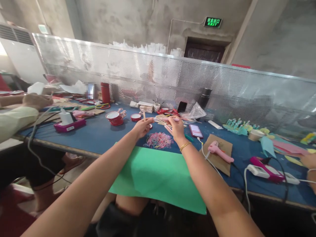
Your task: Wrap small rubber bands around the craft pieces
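My left hand [143,127] is closed with fingers pinched together, and a short pale flat stick [144,116] stands up out of it. Facing it, my right hand [176,127] wears a gold bracelet and is closed around a slim pink pen-like tool [174,119]. The fingertips of both hands nearly meet over a thin pale piece too small to make out. Below them, a tangled heap of pink, blue and white threads [160,140] lies on the blue tabletop [98,138]. A green sheet [158,177] hangs over the table's front edge beneath my forearms.
Red tape rolls [115,119] stand left. A pink glue gun [221,152] rests on cardboard [228,144] at right, beside a phone [196,131] with a white cable. Purple power strips [70,125] sit on both sides. A perforated metal screen [138,75] stands behind. Other people's hands work at both ends.
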A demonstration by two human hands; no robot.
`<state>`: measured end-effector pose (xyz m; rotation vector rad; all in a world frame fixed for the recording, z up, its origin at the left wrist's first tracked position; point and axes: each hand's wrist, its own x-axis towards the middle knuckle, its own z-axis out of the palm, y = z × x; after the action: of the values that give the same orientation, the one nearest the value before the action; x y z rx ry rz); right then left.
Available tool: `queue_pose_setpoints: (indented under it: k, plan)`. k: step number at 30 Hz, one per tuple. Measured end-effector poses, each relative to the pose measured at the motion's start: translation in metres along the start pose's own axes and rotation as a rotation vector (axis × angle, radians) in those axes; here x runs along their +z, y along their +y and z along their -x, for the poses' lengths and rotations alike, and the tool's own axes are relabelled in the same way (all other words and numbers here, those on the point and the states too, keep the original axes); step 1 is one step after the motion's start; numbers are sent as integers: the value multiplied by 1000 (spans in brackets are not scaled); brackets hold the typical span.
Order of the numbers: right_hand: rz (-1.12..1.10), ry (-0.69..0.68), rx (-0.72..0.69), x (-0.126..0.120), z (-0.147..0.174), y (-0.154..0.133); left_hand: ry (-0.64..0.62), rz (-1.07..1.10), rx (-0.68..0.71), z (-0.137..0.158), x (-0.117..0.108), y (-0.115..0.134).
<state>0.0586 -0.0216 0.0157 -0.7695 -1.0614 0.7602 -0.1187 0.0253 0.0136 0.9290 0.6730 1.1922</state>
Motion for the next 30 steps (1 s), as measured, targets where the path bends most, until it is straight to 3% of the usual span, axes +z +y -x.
queue_pose_setpoints:
  k: [7,14,30]
  plan:
    - [27,-42,83,-1,2,0,19,-72,-4,5,4,0]
    - [69,-68,61,-2,1,5,39,-88,18,9,8,1]
    - [77,-79,40,-4,0,8,-45,-140,6,-4,-1,-7]
